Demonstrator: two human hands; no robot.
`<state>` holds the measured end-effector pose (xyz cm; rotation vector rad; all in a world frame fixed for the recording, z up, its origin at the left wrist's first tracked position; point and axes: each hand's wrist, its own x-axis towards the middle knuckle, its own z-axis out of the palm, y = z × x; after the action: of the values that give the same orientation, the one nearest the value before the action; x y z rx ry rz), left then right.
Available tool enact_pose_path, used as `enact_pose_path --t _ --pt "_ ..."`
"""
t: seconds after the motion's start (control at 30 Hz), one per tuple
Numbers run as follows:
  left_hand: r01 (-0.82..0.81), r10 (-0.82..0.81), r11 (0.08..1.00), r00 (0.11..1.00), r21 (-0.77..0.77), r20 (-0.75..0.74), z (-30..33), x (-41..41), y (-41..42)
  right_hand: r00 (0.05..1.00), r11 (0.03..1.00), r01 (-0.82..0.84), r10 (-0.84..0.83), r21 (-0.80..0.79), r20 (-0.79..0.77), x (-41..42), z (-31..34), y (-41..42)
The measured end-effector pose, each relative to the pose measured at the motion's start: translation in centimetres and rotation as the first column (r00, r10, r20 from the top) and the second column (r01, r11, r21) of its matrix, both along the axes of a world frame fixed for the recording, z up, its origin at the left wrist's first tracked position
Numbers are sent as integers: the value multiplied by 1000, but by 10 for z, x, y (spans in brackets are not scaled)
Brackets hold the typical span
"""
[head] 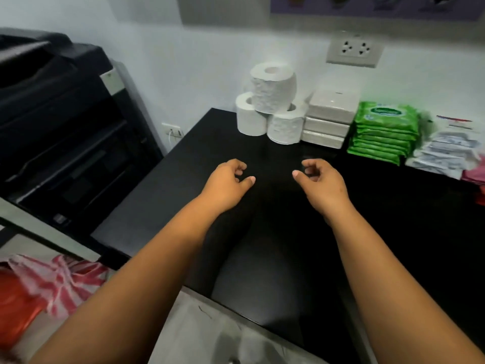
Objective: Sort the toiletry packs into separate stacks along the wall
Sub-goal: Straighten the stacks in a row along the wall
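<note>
Bare black table (393, 232) spreads between its near edge and the wall. Left hand (225, 183) and right hand (321, 181) hover over it, fingers loosely curled, holding nothing. Toilet rolls (270, 103), tissue packs (329, 118), green wipes (384, 132) and white packs (446, 151) line the wall beyond them.

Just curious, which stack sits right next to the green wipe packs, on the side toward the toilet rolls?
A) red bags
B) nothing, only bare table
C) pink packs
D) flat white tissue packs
D: the flat white tissue packs stand stacked between the toilet rolls and the green wipe packs, along the wall.
</note>
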<state>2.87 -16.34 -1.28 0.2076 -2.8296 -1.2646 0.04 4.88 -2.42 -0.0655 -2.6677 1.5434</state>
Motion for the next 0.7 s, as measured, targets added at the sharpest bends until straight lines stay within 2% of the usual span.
enact_pose_path --t 0.13,0.37,0.5,0.7 --pt "-26 27 998 1000 57 -7 7 -9 -40 998 993 57 -55 -101 26 -2 0 -30" --pt "-37 36 989 999 140 8 9 -55 -53 994 975 103 -98 -198 38 -41 3 -49" --pt "-65 62 987 998 146 28 11 -86 -52 992 970 120 -110 -212 57 -77 0 -53" --pt "-93 88 986 995 135 43 3 -131 -56 970 956 210 -177 -206 165 -133 -16 -55"
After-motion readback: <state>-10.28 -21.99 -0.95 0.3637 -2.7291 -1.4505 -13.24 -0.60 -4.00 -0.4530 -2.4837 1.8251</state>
